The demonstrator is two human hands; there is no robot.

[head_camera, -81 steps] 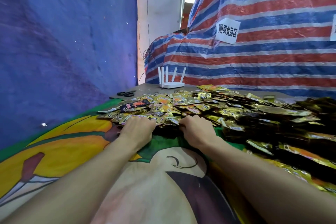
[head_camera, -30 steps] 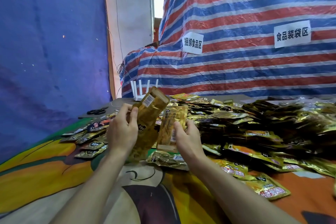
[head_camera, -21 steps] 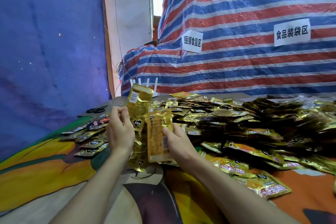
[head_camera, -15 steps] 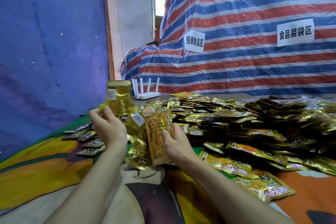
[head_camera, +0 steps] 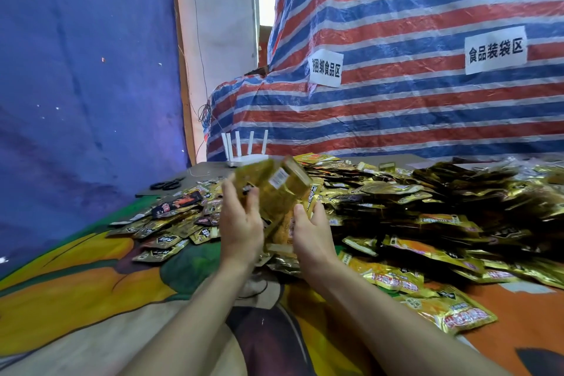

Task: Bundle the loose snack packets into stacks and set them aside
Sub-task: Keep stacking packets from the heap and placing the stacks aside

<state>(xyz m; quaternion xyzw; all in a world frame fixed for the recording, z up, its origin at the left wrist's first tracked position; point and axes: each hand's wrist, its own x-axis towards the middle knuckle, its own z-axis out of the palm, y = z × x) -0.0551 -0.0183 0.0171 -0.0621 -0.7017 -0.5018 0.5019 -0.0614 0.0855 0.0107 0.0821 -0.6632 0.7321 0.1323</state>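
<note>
Printed cloth (head_camera: pixel 91 284) lies nearest us. Above it we record the left hand (head_camera: pixel 241 229) gripping a blurred gold packet stack (head_camera: pixel 274 186), long axis tilted, top leaning right; the right hand (head_camera: pixel 311 235) pinches an upright packet (head_camera: pixel 314 195) alongside. Loose packets (head_camera: pixel 427 210) heap beyond.

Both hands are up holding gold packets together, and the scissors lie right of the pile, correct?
No. The head view shows the scissors left of the pile, near the white router. The left hand and right hand do hold gold packets together.
</note>
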